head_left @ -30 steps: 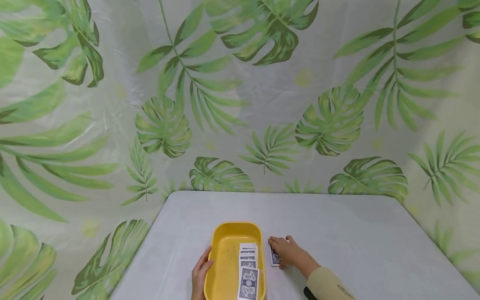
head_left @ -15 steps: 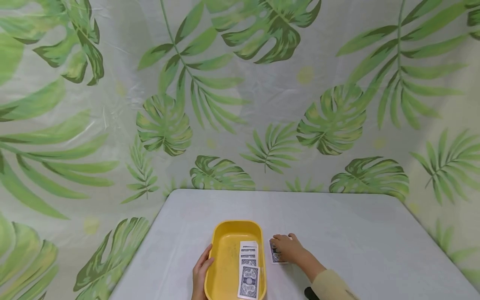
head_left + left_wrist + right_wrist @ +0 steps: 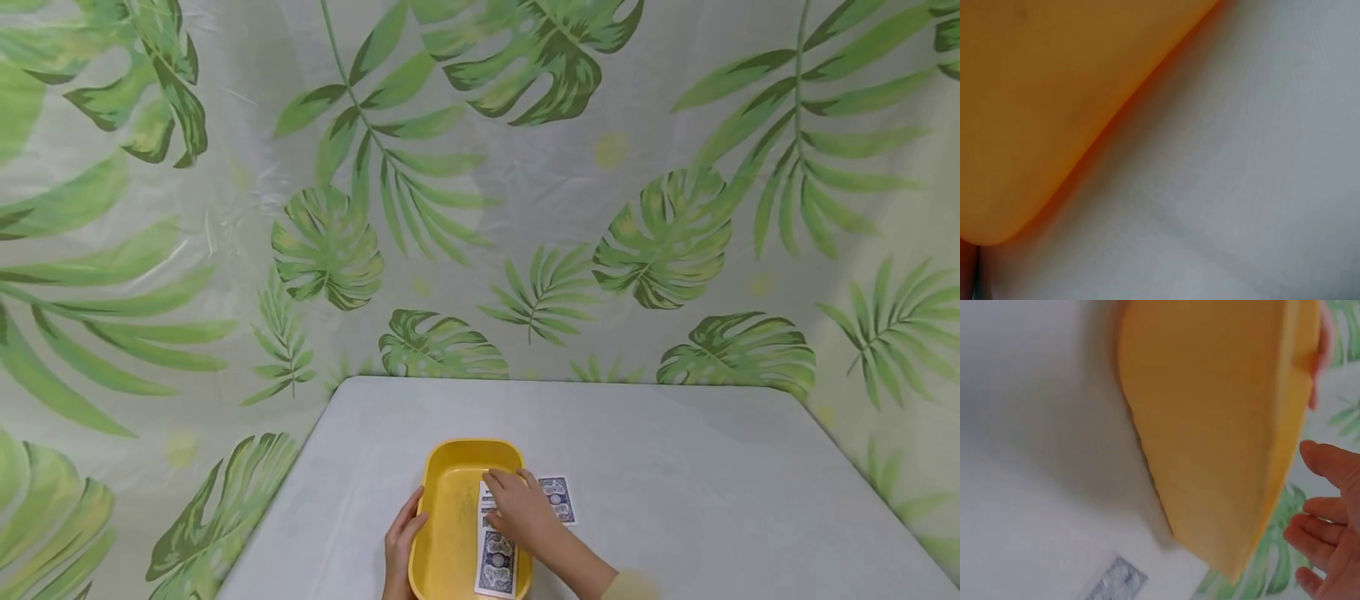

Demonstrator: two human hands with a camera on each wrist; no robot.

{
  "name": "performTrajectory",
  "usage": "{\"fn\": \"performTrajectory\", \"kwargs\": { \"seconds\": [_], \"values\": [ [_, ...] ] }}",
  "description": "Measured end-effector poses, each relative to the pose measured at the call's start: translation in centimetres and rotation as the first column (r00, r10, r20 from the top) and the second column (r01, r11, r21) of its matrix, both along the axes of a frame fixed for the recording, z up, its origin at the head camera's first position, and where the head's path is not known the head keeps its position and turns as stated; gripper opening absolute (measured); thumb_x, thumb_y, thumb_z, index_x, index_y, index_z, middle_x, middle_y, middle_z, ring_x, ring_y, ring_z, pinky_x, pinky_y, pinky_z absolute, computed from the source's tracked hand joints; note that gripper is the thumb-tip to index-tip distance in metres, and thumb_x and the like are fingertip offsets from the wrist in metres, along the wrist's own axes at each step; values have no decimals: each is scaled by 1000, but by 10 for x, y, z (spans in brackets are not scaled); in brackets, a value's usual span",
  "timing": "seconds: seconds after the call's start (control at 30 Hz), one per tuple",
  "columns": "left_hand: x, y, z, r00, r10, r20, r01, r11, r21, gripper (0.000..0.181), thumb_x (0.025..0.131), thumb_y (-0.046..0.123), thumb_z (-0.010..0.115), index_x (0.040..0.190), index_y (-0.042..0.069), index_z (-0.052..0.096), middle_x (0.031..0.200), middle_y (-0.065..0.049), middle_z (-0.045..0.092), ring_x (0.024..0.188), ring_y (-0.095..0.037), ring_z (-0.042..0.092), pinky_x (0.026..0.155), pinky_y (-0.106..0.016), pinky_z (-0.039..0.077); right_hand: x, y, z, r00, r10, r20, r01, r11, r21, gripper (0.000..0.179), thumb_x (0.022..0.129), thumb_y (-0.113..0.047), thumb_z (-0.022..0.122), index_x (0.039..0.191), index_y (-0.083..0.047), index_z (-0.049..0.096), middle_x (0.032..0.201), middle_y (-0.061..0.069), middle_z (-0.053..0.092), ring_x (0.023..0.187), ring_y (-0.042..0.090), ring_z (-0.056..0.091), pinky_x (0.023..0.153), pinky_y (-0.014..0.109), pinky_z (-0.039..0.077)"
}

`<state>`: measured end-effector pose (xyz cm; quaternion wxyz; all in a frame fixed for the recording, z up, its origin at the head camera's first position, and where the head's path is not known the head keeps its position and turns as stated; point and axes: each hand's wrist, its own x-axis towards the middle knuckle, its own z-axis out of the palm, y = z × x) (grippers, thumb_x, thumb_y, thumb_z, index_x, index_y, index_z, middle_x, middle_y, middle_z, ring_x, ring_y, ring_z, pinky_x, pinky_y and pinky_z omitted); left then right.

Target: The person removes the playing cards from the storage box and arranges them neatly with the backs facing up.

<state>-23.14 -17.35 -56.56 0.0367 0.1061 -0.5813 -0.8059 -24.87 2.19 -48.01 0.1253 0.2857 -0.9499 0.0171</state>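
Observation:
A yellow tray (image 3: 444, 533) sits on the table, with an overlapping row of blue-backed playing cards (image 3: 497, 562) along its right side. My left hand (image 3: 401, 546) grips the tray's left rim, thumb over the edge. Above the row's far part is my right hand (image 3: 525, 512), which covers some of the cards. In the right wrist view, the thumb and fingers of the right hand (image 3: 1335, 528) are spread apart with nothing seen between them. Just outside the tray's right wall, face-down cards (image 3: 558, 498) lie on the table; how many is unclear.
The white-covered table (image 3: 675, 475) extends far to the right and behind the tray. A leaf-patterned curtain (image 3: 555, 208) hangs behind it and at both sides. The tray's outer wall (image 3: 1041, 100) fills a corner of the left wrist view.
My right hand has left the cards on the table and moved left over the tray's card row. The table cards are uncovered and sit slightly turned. My left hand has stayed on the tray.

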Motion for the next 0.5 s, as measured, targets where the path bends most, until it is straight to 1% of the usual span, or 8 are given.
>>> {"fn": "performTrajectory", "kwargs": {
  "seconds": [0.13,0.2,0.3,0.4,0.5],
  "values": [
    [2,2,-1,1000,8,-3,-8,1000,-30,51,92,26,51,138,10,39,149,-13,24,131,-17,35,95,-21,43,14,-11,-17,997,7,76,-17,991,131,76,68,-52,70,126,-6,53,127,6,56,114,17,53,100,37,38],
    [3,3,-1,1000,14,7,-14,1000,-24,51,91,25,51,138,10,39,149,-12,24,133,-23,30,97,-23,42,18,-13,-27,995,-2,103,-19,978,206,84,63,-60,69,126,-6,53,127,7,55,114,17,53,100,36,38],
    [3,4,-2,1000,11,11,-10,1000,-22,50,92,25,51,139,11,39,150,-11,24,134,-24,28,97,-23,42,20,-14,-42,991,-21,129,-21,949,315,90,58,-67,67,124,-7,55,127,6,55,112,16,53,102,35,36],
    [4,5,-2,1000,3,15,-3,1000,-15,50,92,24,50,139,12,39,150,-11,23,134,-24,29,97,-23,42,22,-15,-52,994,-23,103,-19,923,384,87,55,-68,66,120,-10,59,123,2,58,108,14,55,100,33,36],
    [4,3,-3,1000,3,12,-3,1000,-18,50,92,24,50,139,11,38,150,-12,23,133,-24,31,95,-23,43,24,-17,-55,999,3,43,-20,917,400,80,53,-66,70,113,-12,64,113,-2,61,98,12,57,96,33,39]
  ]
}}
